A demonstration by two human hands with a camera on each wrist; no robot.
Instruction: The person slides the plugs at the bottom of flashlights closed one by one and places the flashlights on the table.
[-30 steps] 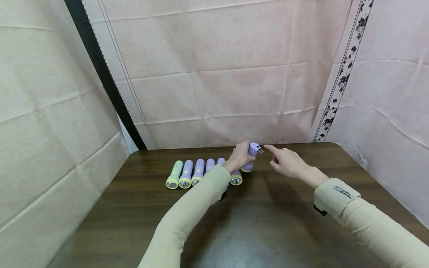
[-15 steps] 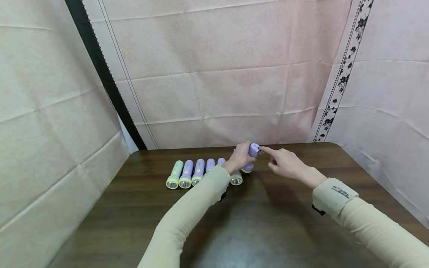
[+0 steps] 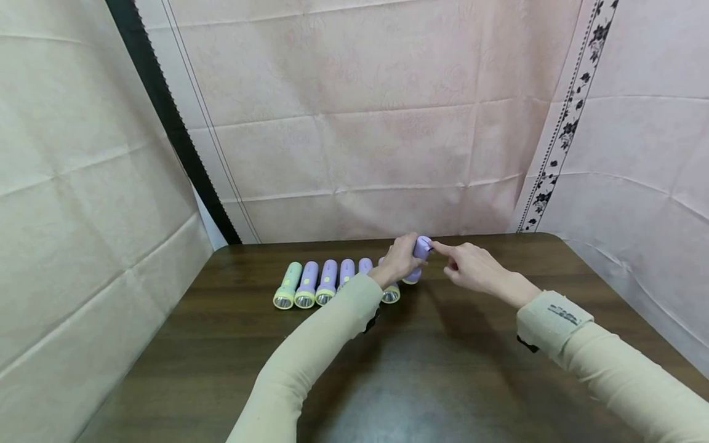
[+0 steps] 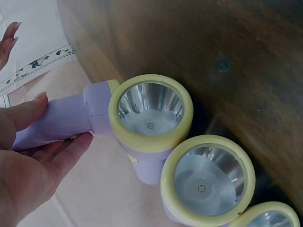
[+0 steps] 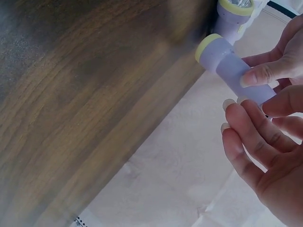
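Observation:
My left hand (image 3: 400, 261) grips a purple flashlight (image 3: 422, 247) with a yellow head rim, thumb on one side and fingers on the other in the left wrist view. Its head end points down toward the table; its tail end is raised. My right hand (image 3: 471, 266) touches that tail end with an extended index finger, the other fingers bent loosely around nothing, as the right wrist view shows. The fingertip mostly hides the plug prongs there. Beside the held one, another purple flashlight (image 4: 150, 120) lies with its reflector facing out.
Several flashlights lie in a row to the left: a green one (image 3: 288, 286) at the far end, then purple ones (image 3: 307, 285), some partly behind my left arm. The dark wooden table (image 3: 221, 344) ends at a pale cloth backdrop (image 3: 360, 154).
My right index finger has moved left onto the flashlight's tail end. The metal prongs that stuck out there now barely show. The left hand keeps its grip, almost in place.

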